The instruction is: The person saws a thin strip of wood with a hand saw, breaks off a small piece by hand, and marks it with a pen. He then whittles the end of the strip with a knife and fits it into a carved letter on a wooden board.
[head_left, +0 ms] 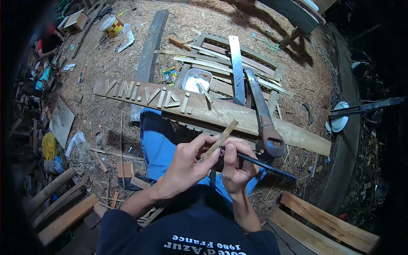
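Pinched in the fingers of my left hand (187, 159) is a thin wooden strip (228, 131), tilted up and away from me. My right hand (239, 168) is closed around a long, slim black pen-like tool (272, 168). Its near end meets the strip between my hands, where my fingers hide the tip. Just beyond lies a long wooden board (238, 114) with raised wooden letters (146, 94) reading "VINI.VIDI." and two crossed strips (206, 93) after them. A handsaw (265, 119) rests across the board's right part, beside a metal square (236, 68).
A clear plastic tub (197, 79) with white contents sits behind the board on a slatted wooden frame (250, 51). A plank (153, 46) and a yellow-red bucket (112, 26) lie farther left. Timber (327, 221) is at lower right. Shavings cover the ground.
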Demonstrator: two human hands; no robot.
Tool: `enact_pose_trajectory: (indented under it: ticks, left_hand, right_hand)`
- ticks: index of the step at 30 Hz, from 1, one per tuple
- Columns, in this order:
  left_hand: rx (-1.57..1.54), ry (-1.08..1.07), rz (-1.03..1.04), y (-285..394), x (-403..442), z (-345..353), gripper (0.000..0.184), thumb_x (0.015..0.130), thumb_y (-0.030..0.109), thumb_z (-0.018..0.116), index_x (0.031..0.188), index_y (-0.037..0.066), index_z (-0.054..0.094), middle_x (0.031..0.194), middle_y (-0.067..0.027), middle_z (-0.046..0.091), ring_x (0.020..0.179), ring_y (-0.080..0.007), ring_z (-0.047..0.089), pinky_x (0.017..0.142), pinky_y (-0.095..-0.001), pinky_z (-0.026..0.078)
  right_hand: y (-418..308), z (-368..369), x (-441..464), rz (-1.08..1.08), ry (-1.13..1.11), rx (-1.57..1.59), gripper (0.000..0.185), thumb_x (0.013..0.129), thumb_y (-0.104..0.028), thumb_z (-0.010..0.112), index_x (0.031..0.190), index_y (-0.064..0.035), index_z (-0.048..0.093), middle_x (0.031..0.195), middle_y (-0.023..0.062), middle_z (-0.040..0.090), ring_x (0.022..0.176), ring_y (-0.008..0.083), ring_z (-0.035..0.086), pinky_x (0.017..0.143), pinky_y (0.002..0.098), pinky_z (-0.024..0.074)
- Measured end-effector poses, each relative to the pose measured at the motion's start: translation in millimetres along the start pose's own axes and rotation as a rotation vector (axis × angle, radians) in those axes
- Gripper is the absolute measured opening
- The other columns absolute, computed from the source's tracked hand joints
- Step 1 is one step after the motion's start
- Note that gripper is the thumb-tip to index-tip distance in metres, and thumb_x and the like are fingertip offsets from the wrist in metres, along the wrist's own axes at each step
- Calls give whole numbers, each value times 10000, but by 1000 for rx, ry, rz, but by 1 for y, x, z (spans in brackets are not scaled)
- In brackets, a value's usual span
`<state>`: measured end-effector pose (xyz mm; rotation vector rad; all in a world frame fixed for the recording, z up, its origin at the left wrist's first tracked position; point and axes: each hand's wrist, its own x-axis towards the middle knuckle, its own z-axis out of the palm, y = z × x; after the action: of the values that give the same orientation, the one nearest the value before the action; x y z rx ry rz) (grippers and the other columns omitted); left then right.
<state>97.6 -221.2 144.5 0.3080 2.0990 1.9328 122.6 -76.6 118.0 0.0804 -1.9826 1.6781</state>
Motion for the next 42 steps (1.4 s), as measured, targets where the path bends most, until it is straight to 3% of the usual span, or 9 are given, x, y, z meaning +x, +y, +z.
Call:
enact_pose_trajectory:
  ticks: [17,32,34,37,38,40,42]
  left_hand:
    - [28,-10,-8,1,3,0,246,976,12,704,1202,-66,648,990,-96,764,941,-70,678,771,-239,564]
    - [45,0,21,-1,7,3,225,969,23,718,1167,-61,653,996,-86,771,907,-40,659,714,-213,533]
    - [14,9,39,-3,9,4,229,973,24,713,1174,-65,652,1002,-94,771,921,-52,666,738,-223,549]
    - [36,-4,20,-1,9,2,234,975,23,709,1183,-67,651,1007,-103,770,937,-63,671,765,-233,562]
    - [38,-3,20,-2,10,2,234,975,23,709,1183,-67,651,1007,-103,770,937,-63,671,765,-233,562]
    - [9,25,61,-5,11,4,265,960,45,706,1198,-55,649,962,-152,774,885,-147,755,731,-294,584]
    - [12,17,46,-4,11,3,266,960,45,705,1199,-57,649,964,-149,774,888,-145,753,737,-293,584]
  right_hand:
    - [0,2,4,29,49,-20,66,999,-31,678,974,30,672,905,108,707,758,154,648,675,274,526]
    - [2,0,7,40,46,-4,70,1005,-31,681,993,35,660,913,97,696,775,129,632,684,262,522]
    - [3,2,8,20,37,-53,53,1037,-30,616,1025,20,624,954,88,671,793,109,616,717,248,526]
    - [5,2,6,46,30,-10,42,1038,-22,612,1031,18,622,960,86,668,801,106,616,722,246,526]
    - [4,2,7,46,30,-9,42,1038,-22,612,1031,18,622,960,86,668,801,106,616,722,246,526]
    - [2,5,9,90,91,17,51,1003,-15,668,991,34,664,898,92,689,764,129,636,673,266,521]
    - [4,5,11,71,85,-6,50,1002,-15,669,986,33,665,888,89,686,758,126,634,666,263,517]
